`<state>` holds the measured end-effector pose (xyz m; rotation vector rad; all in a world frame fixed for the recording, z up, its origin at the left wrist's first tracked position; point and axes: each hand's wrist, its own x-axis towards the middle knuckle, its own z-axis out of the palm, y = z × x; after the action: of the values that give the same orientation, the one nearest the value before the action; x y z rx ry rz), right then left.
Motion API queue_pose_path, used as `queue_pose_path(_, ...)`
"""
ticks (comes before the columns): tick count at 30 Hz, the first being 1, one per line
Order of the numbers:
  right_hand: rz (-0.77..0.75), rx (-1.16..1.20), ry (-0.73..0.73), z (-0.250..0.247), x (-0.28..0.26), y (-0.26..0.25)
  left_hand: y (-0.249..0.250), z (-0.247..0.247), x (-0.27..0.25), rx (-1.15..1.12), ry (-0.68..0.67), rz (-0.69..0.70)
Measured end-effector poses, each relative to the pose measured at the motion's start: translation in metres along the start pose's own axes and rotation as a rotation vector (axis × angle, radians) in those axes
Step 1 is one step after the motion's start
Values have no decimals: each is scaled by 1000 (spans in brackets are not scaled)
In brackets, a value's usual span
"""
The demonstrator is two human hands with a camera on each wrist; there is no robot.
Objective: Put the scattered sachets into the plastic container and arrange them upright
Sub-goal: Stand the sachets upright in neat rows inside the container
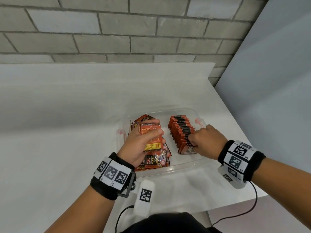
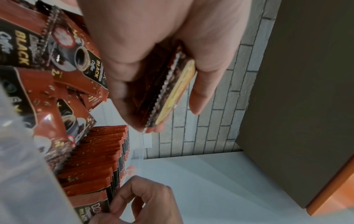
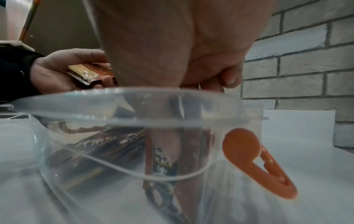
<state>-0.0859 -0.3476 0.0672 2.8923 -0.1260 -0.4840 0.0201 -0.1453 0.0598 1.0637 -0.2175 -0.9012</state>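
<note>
A clear plastic container (image 1: 168, 170) stands on the white table. Along its right side stands an upright row of orange-and-black sachets (image 1: 181, 130); loose sachets (image 1: 156, 161) lie piled flat on its left side. My left hand (image 1: 157, 127) hovers over the pile and grips a small stack of sachets (image 1: 152, 137), seen edge-on in the left wrist view (image 2: 168, 94). My right hand (image 1: 191, 140) reaches in from the right, its curled fingers (image 2: 122, 197) pinching the nearest upright sachet (image 1: 189, 149) by its top edge. Through the container wall (image 3: 134, 119) that sachet (image 3: 162, 165) shows upright.
Orange latches (image 1: 199, 121) (image 1: 121, 132) hang on both ends of the container. The white table (image 1: 67, 132) runs back to a grey brick wall (image 1: 117, 39). Its right edge (image 1: 249, 148) lies close behind my right wrist, with a pale panel beyond.
</note>
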Motion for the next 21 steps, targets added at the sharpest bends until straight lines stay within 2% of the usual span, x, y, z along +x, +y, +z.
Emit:
queue_pose_path(15, 29, 85, 2, -4, -5, 3, -4, 0, 3, 2, 14, -41)
queue_pose_path(18, 57, 224, 68, -10, -6, 6, -5, -1, 4, -16, 22, -85)
queue_pose_path(21, 102, 478, 174, -21, -7, 11, -5, 1, 4, 8, 14, -110)
